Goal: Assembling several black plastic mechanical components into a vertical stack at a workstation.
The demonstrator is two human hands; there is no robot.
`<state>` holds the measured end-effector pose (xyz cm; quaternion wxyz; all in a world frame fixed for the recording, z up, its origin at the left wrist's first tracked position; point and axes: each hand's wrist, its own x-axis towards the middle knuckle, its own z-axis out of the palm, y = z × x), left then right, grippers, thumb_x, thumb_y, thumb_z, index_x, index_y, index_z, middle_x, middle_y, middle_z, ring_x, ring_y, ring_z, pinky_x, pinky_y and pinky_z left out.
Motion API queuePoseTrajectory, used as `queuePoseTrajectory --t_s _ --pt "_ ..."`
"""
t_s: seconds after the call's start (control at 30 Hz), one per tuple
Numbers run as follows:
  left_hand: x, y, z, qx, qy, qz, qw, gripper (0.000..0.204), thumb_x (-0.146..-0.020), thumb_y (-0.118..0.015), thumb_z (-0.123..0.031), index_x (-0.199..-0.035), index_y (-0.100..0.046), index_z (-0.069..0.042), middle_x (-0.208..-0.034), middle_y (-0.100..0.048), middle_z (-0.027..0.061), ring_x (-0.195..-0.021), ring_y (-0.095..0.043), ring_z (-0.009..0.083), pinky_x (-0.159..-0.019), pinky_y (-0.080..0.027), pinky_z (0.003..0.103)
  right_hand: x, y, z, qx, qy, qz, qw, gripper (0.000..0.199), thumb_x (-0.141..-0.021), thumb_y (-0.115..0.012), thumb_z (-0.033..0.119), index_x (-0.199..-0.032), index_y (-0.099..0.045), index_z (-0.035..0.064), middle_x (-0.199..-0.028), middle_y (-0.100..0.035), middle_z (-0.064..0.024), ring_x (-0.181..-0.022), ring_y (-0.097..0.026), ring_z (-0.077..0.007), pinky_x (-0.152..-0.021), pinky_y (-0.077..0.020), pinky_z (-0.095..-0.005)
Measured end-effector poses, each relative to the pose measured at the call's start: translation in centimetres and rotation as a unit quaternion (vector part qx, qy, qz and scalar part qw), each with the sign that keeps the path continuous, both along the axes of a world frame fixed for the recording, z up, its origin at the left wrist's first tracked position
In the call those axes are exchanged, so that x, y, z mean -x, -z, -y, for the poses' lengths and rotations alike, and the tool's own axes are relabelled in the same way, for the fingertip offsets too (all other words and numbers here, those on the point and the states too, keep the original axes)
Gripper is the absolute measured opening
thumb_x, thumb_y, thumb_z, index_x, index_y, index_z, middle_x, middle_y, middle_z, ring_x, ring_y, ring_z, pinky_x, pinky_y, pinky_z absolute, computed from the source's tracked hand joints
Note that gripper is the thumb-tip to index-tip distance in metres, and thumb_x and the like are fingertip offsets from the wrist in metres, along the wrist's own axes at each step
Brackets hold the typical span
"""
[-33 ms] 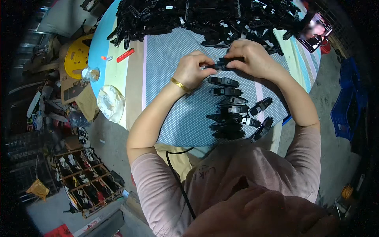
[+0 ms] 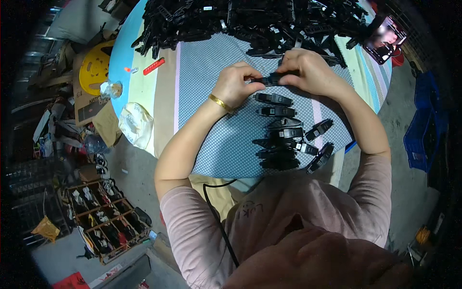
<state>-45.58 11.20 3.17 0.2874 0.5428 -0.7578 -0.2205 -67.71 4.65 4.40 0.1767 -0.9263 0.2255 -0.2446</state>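
Note:
A small black plastic part (image 2: pixel 271 80) is held level between both hands over the patterned tablecloth. My left hand (image 2: pixel 234 86), with a gold bracelet at the wrist, pinches its left end between thumb and fingers. The other end is gripped by my right hand (image 2: pixel 308 71), whose fingers curl over the top and partly hide it. Just below the hands, similar black parts (image 2: pixel 274 99) lie in a rough column toward me. Two more, including a tilted one (image 2: pixel 319 129), rest to the right of that column.
A large heap of black parts (image 2: pixel 192 24) covers the table's far side. A phone with a lit screen (image 2: pixel 385 39) stands at the far right. On the left lie a red strip-shaped item (image 2: pixel 154 66) and a white bag (image 2: pixel 135 125). Blue crates (image 2: pixel 417 139) sit right of the table.

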Motion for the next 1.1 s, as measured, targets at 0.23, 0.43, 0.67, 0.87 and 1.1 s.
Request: queuePoseTrajectory --t_s 0.23,0.43,0.67,0.87,1.1 --pt "-0.3 0.0 -0.2 -0.013 -0.010 0.012 1.000 0.025 -0.070 -0.078 -0.019 -0.089 -0.072 -0.004 -0.081 -0.064 0.0065 -0.069 -0.060 0.0162 -0.065 -0.049 0.028 0.4 -1.1 -0.7 0.038 0.026 -0.075 0.996 0.024 -0.065 -0.077 0.016 -0.083 -0.070 0.0009 -0.077 -0.059 -0.0088 -0.079 -0.059 -0.0261 -0.067 -0.0481 -0.0367" --pt "0.0 0.6 0.2 0.021 0.043 0.004 0.999 0.022 -0.069 -0.078 -0.019 -0.084 -0.071 -0.004 -0.075 -0.062 0.0056 -0.068 -0.059 0.0170 -0.062 -0.047 0.029 -0.6 0.5 -0.1 -0.030 -0.045 -0.023 0.998 0.027 -0.061 -0.078 0.015 -0.081 -0.068 -0.0007 -0.076 -0.060 -0.0102 -0.078 -0.059 -0.0283 -0.067 -0.0481 -0.0373" --pt "-0.8 -0.7 1.4 -0.060 0.168 -0.020 0.984 0.021 -0.072 -0.076 -0.019 -0.087 -0.070 -0.005 -0.085 -0.062 0.0059 -0.080 -0.059 0.0198 -0.068 -0.048 0.031 -0.7 -1.4 -0.1 -0.179 -0.059 -0.106 0.976 0.026 -0.070 -0.075 0.018 -0.088 -0.069 0.0009 -0.082 -0.062 -0.0088 -0.079 -0.059 -0.0265 -0.069 -0.0489 -0.0353" --pt "-1.0 1.8 4.1 0.211 -0.027 0.059 0.975 0.032 -0.076 -0.072 -0.020 -0.104 -0.065 -0.005 -0.094 -0.063 0.0102 -0.092 -0.058 0.0272 -0.080 -0.047 0.035 -1.7 1.8 1.1 0.216 0.074 0.009 0.973 0.032 -0.078 -0.065 0.012 -0.110 -0.063 0.0059 -0.103 -0.059 -0.0089 -0.094 -0.056 -0.0244 -0.075 -0.0464 -0.0332" --pt "-0.1 1.9 3.3 0.182 -0.045 0.063 0.980 0.026 -0.072 -0.073 -0.017 -0.093 -0.064 -0.005 -0.087 -0.065 0.0099 -0.085 -0.059 0.0292 -0.077 -0.047 0.037 -2.4 2.1 0.6 0.256 0.092 -0.050 0.961 0.017 -0.075 -0.062 0.010 -0.091 -0.061 0.0053 -0.101 -0.056 -0.0063 -0.092 -0.054 -0.0221 -0.077 -0.0416 -0.0323"
